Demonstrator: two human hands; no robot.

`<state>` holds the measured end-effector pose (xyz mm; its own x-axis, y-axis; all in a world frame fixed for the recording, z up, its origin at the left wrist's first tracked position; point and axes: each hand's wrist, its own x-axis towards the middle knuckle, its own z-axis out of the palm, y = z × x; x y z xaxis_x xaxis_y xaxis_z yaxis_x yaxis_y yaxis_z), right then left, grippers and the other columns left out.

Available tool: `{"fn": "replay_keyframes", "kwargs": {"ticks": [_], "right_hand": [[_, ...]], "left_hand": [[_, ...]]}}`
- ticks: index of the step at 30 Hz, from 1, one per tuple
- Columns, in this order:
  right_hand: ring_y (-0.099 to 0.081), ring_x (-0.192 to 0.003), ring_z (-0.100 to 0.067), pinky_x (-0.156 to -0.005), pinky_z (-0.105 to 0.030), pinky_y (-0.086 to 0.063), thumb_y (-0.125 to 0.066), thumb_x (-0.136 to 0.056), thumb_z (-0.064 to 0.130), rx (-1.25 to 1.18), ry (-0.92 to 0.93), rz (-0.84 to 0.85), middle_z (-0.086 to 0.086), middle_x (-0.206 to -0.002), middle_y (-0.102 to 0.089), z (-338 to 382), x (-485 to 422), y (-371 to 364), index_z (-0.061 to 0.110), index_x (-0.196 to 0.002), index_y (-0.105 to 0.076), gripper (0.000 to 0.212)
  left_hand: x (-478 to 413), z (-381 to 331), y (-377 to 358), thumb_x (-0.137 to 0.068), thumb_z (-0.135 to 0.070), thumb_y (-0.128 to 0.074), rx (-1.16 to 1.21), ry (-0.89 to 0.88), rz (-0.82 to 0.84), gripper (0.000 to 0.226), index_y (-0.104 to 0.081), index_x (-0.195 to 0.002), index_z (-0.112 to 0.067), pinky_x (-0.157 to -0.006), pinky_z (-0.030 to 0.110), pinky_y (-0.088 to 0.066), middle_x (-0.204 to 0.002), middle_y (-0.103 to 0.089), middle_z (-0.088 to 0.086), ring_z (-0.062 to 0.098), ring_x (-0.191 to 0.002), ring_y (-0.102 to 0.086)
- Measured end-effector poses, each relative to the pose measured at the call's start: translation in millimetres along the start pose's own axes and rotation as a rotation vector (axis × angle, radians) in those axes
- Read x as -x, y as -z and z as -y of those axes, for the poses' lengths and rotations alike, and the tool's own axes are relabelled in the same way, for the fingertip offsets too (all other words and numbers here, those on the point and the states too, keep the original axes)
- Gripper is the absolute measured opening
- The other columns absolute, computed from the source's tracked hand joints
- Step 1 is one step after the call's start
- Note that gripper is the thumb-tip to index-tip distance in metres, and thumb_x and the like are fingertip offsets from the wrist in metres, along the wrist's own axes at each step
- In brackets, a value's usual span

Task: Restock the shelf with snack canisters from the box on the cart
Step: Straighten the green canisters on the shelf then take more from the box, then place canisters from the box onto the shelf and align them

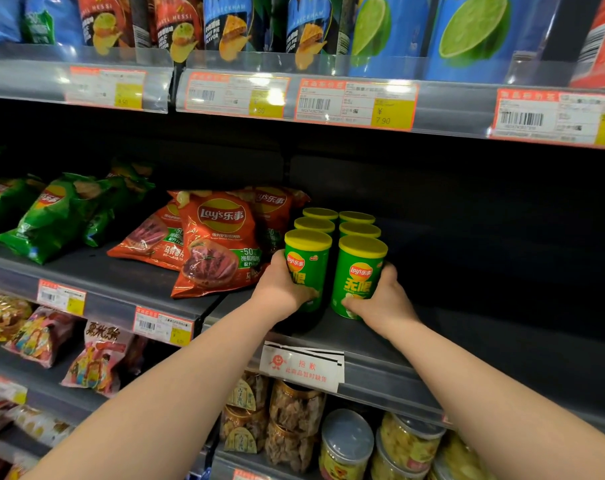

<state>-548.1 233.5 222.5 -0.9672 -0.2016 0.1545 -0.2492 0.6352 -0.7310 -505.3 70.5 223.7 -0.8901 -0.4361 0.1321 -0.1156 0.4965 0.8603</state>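
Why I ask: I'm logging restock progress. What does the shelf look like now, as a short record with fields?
stock: six green canisters, yellow lids, upright, two files of three
left hand: grips the front left canister
right hand: grips the front right canister
neighbour: red chip bags to the left of the canisters
label: white notice on the front edge of the shelf, below the canisters

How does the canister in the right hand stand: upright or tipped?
Upright. The canister has its yellow lid on top and base down at the shelf; the right hand grips it low.
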Motion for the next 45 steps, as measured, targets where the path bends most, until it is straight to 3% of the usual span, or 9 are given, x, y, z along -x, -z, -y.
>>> {"fn": "replay_keyframes", "kwargs": {"ticks": [11,19,23,26,31,36,39,45], "right_hand": [[-0.055,-0.113,-0.029,-0.090,-0.035,-0.044,-0.077,-0.075,0.025,0.009,0.019,-0.026,-0.010,-0.127,-0.053,-1.7,-10.4,-5.2,0.014,-0.131,-0.031,0.073],[-0.054,-0.115,-0.028,-0.088,-0.034,-0.043,-0.078,-0.074,0.034,0.033,-0.047,-0.001,-0.010,-0.131,-0.052,-4.1,-9.0,-0.7,0.012,-0.131,-0.034,0.075],[-0.053,-0.117,-0.029,-0.085,-0.031,-0.042,-0.074,-0.077,0.036,0.084,-0.101,0.020,-0.010,-0.134,-0.049,-2.7,-1.1,5.1,0.012,-0.134,-0.034,0.074],[-0.053,-0.117,-0.027,-0.088,-0.032,-0.044,-0.069,-0.082,0.038,0.121,-0.090,0.051,-0.008,-0.134,-0.050,1.7,8.5,7.3,0.013,-0.136,-0.035,0.068],[-0.054,-0.114,-0.025,-0.089,-0.034,-0.046,-0.061,-0.086,0.041,0.246,0.066,0.016,-0.005,-0.129,-0.054,8.4,38.4,6.7,0.018,-0.136,-0.040,0.058],[-0.051,-0.119,-0.027,-0.092,-0.039,-0.045,-0.054,-0.089,0.040,0.553,0.320,-0.016,-0.002,-0.133,-0.051,22.0,76.8,5.1,0.023,-0.134,-0.044,0.049],[-0.049,-0.119,-0.023,-0.092,-0.036,-0.040,-0.050,-0.089,0.042,0.728,0.545,-0.024,0.002,-0.128,-0.053,27.4,97.6,-4.9,0.025,-0.128,-0.049,0.043],[-0.049,-0.120,-0.025,-0.095,-0.036,-0.039,-0.049,-0.089,0.043,0.817,0.618,0.090,0.001,-0.127,-0.055,31.6,141.9,-33.8,0.024,-0.126,-0.050,0.042]], "left_hand": [[-9.6,-0.7,-3.3,-0.077,-0.014,-0.076,-0.042,-0.006,-0.009,0.073,-0.033,-0.136,-0.013,-0.089,0.031,-0.042,-0.131,-0.054,0.008,0.026,-0.119,-0.052],[-7.6,-0.9,-3.3,-0.072,-0.023,-0.080,-0.082,0.033,-0.010,0.081,-0.033,-0.138,-0.016,-0.097,0.041,-0.047,-0.130,-0.054,0.008,0.028,-0.117,-0.054],[3.8,1.8,4.3,-0.074,-0.029,-0.078,-0.135,-0.012,-0.024,0.070,-0.040,-0.132,-0.017,-0.092,0.038,-0.049,-0.126,-0.057,0.006,0.027,-0.111,-0.057],[19.4,4.0,12.4,-0.081,-0.037,-0.069,-0.320,-0.077,-0.025,0.060,-0.044,-0.132,-0.018,-0.092,0.037,-0.047,-0.127,-0.051,0.007,0.028,-0.113,-0.053],[53.5,9.6,27.5,-0.088,-0.042,-0.054,-0.726,-0.253,-0.038,0.049,-0.046,-0.131,-0.018,-0.091,0.040,-0.045,-0.126,-0.049,0.008,0.030,-0.116,-0.050],[86.9,26.0,40.8,-0.089,-0.044,-0.049,-0.912,-0.399,-0.069,0.046,-0.048,-0.126,-0.018,-0.091,0.039,-0.040,-0.123,-0.051,0.002,0.027,-0.115,-0.049],[106.1,41.4,48.6,-0.089,-0.044,-0.048,-1.000,-0.429,-0.054,0.045,-0.047,-0.126,-0.018,-0.093,0.039,-0.038,-0.125,-0.050,0.003,0.027,-0.116,-0.047],[153.0,66.0,68.4,-0.093,-0.043,-0.043,-1.087,-0.337,0.035,0.044,-0.043,-0.128,-0.016,-0.095,0.042,-0.035,-0.132,-0.045,0.006,0.030,-0.120,-0.042]]}}
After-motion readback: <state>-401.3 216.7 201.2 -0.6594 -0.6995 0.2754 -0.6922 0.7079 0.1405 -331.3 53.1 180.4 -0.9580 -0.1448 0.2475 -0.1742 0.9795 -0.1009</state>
